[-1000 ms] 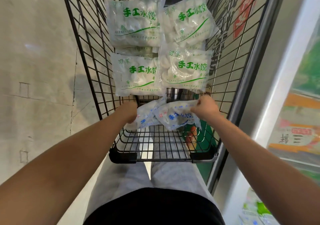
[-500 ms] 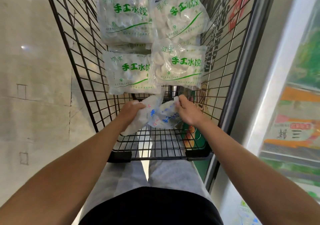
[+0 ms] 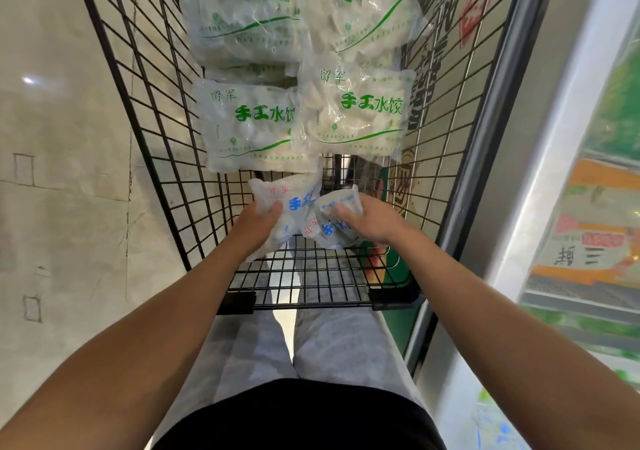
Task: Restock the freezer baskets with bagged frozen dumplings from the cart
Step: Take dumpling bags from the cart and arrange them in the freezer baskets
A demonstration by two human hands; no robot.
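While both arms reach into the black wire cart (image 3: 145, 110), the left hand (image 3: 258, 222) grips one small bag with blue print (image 3: 287, 203), thumb curled over its near face, and the right hand (image 3: 372, 221) holds a second small blue-print bag (image 3: 329, 227), its thumb pressed on the top. The two bags touch each other and sit low at the near end of the cart, just above its wire floor. Each carries red characters near one corner and larger blue characters, too creased to read in full. Further in, four larger clear bags of white dumplings lie flat in two rows: the near-left green-print bag (image 3: 252, 127), the near-right green-print bag (image 3: 360, 110), the far-left green-print bag (image 3: 242, 13) and the far-right green-print bag (image 3: 360, 6). Each shows the green characters 手工水饺 above a green curved stroke, with 留军 in pale print at the upper left corner. More bags seem to lie beneath them. To the right stands a freezer (image 3: 568, 158), its glass blurred over orange and green packaging.
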